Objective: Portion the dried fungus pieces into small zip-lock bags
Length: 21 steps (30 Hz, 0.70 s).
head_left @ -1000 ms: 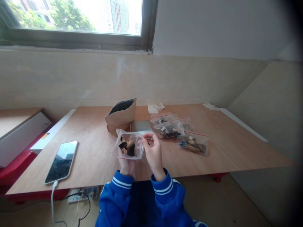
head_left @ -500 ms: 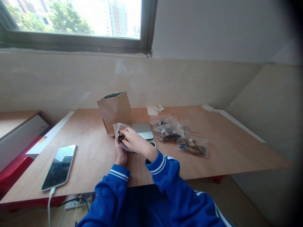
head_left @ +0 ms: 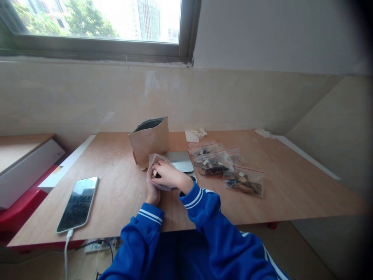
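My left hand (head_left: 152, 193) is closed round the lower side of a clear plastic zip bag (head_left: 164, 187), held up above the table's near middle. My right hand (head_left: 169, 175) reaches into the mouth of this bag, its fingers bent around a dark and pale dried piece (head_left: 156, 174) whose kind I cannot make out. Just behind both hands stands an open brown paper pouch (head_left: 150, 142), upright. A small flat scale (head_left: 180, 161) with a silver plate lies right beside the bag, its front partly covered by my right hand.
To the right lie several filled zip bags (head_left: 244, 182) with red seals and small white labels. A phone (head_left: 78, 204) on a charging cable (head_left: 67, 252) rests at the left front edge. Crumpled tissue (head_left: 199, 133) sits at the back of the wooden table (head_left: 122, 163).
The view has shifted slightly, so everything sits a little farther right. My right fingers have moved within the bag, and a pale-faced piece now shows at them.
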Motion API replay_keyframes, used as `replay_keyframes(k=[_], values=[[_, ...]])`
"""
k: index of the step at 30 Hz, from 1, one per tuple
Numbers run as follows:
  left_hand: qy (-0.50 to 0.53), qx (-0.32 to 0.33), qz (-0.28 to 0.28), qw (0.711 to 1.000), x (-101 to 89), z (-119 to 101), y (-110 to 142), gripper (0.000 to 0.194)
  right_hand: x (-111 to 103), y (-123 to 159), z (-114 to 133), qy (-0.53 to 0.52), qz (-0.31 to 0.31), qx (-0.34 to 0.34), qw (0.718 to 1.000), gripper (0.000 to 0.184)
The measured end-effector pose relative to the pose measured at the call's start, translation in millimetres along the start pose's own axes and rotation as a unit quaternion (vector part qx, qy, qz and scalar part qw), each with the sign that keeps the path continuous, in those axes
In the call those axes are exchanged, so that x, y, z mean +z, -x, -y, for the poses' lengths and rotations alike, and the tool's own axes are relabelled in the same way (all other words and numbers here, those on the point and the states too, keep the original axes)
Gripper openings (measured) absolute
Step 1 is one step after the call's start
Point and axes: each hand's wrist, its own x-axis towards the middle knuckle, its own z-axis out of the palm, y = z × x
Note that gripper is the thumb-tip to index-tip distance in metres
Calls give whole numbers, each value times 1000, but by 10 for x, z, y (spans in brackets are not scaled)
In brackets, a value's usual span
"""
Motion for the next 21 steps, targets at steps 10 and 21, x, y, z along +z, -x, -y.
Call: replay_keyframes(k=[10,21], values=[[-3,9,-1,1000,35,-74,77,9,-42,34,-30,-36,15,-20,999,18],[56,-39,15,998,12,-34,11,16,64,-30,-33,-79,-28,-49,995,5]])
